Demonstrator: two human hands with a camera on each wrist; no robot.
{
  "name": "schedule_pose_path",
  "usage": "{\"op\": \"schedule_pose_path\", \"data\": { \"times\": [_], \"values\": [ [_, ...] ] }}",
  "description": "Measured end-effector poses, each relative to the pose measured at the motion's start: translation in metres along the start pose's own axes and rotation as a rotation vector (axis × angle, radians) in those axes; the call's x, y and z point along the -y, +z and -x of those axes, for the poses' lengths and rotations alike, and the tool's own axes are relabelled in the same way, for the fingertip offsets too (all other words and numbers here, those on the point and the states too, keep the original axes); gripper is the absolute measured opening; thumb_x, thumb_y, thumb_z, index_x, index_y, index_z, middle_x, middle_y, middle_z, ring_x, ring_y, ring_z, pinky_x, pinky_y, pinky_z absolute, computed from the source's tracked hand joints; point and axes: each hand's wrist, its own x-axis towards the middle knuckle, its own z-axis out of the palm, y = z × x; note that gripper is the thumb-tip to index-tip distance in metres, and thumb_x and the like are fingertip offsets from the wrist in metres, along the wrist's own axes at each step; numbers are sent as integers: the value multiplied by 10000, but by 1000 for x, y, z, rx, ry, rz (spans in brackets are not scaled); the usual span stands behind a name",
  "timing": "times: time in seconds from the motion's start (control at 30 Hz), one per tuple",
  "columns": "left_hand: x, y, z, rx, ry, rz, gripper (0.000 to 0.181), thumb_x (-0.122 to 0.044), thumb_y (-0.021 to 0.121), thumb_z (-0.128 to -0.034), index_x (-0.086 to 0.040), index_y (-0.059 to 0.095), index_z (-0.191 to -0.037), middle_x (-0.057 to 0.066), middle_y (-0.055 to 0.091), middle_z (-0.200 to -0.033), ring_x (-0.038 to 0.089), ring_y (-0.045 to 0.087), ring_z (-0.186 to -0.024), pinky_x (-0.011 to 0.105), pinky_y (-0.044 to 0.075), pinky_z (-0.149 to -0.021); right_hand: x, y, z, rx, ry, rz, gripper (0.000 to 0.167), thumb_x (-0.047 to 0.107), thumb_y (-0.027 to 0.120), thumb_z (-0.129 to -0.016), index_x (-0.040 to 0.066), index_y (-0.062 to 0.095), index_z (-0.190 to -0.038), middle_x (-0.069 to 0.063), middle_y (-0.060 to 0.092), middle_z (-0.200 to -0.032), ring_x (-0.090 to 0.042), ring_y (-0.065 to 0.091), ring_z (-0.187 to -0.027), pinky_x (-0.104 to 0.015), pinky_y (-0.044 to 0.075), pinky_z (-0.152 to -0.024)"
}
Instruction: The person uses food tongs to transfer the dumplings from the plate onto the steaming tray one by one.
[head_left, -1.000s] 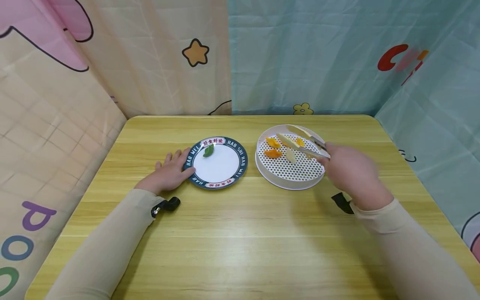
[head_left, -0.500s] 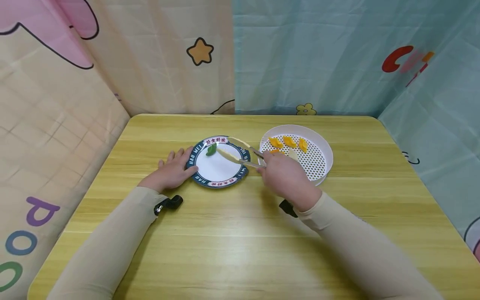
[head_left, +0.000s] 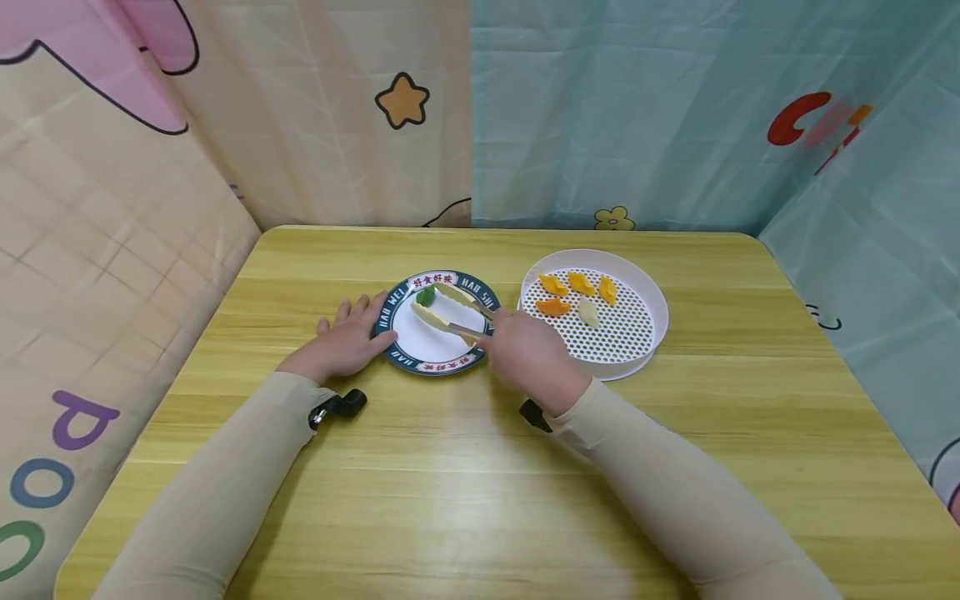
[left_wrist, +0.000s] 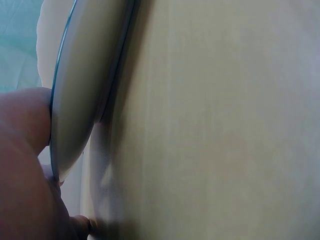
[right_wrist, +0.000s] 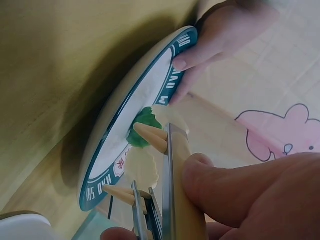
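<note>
My left hand (head_left: 341,342) lies at the left edge of a white plate (head_left: 427,343) with a dark green lettered rim. Its thumb rests on the rim; the other fingers are straight beside it. A small green dumpling-shaped piece (head_left: 425,296) sits on the plate's far left part. With my right hand (head_left: 528,350) I grip metal tongs (right_wrist: 175,175) with cream scalloped ends. Their two spread ends reach over the plate, one on each side of the green piece. Whether they touch it I cannot tell. In the left wrist view the plate's underside (left_wrist: 85,85) shows beside my hand.
Right of the plate stands a round white perforated tray (head_left: 639,337) with a raised wall. In it lie several yellow pieces (head_left: 581,283), an orange one (head_left: 552,307) and a pale one (head_left: 588,313). The wooden table (head_left: 420,500) backs onto patterned curtains (head_left: 600,108).
My right hand has carried the tongs left from above the perforated tray to the green piece on the plate. The tongs' ends remain spread. My left hand stays at the plate's edge.
</note>
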Motion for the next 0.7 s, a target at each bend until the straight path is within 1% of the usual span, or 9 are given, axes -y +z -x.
{"op": "schedule_pose_path", "data": {
  "times": [0.13,0.23,0.33,0.43,0.53,0.63,0.7],
  "values": [
    [-1,-1,1,3,-1,3,847,-608,391,-1076,-253,-42,-1711,238,-44,-1766,558,-104,-1595,802,-86,-1196,3,0,-3,9,7,16,431,449,548,-1088,36,641,-1168,-72,638,-891,-238,617,-775,-326,511,-579],
    [-3,-1,2,-1,2,5,846,-599,398,-1077,-245,-35,-1712,246,-41,-1764,563,-103,-1592,804,-86,-1194,4,-1,-4,14,10,34,444,455,534,-1092,33,644,-1181,-73,639,-892,-243,618,-785,-338,520,-587],
    [-5,-2,2,-4,1,5,844,-592,403,-1077,-241,-27,-1713,249,-38,-1763,563,-103,-1592,804,-85,-1194,5,-1,-4,28,25,15,441,451,541,-1090,35,645,-1191,-72,639,-908,-243,617,-799,-337,523,-607],
    [-5,-2,2,-6,1,0,839,-585,401,-1079,-240,-28,-1713,246,-35,-1764,561,-99,-1594,804,-81,-1196,6,-1,-5,53,47,-27,436,448,556,-1083,39,635,-1212,-74,641,-937,-242,618,-820,-328,519,-629],
    [-5,-2,2,-6,2,-1,838,-584,397,-1081,-241,-33,-1712,245,-36,-1764,560,-100,-1594,804,-81,-1195,10,-1,-6,66,51,-31,465,453,551,-1082,26,619,-1251,-83,644,-949,-245,620,-825,-324,522,-642],
    [-5,-2,3,-8,5,1,845,-594,400,-1078,-240,-32,-1712,253,-34,-1762,565,-101,-1591,807,-82,-1192,14,-1,-8,68,44,8,514,465,530,-1088,4,601,-1302,-92,639,-949,-243,618,-825,-328,528,-639],
    [-5,-2,3,-9,5,2,844,-593,403,-1078,-241,-28,-1713,254,-31,-1762,565,-100,-1592,806,-80,-1193,16,0,-10,63,39,28,523,468,526,-1088,-2,603,-1304,-93,637,-939,-240,619,-814,-326,530,-624]
  ]
}}
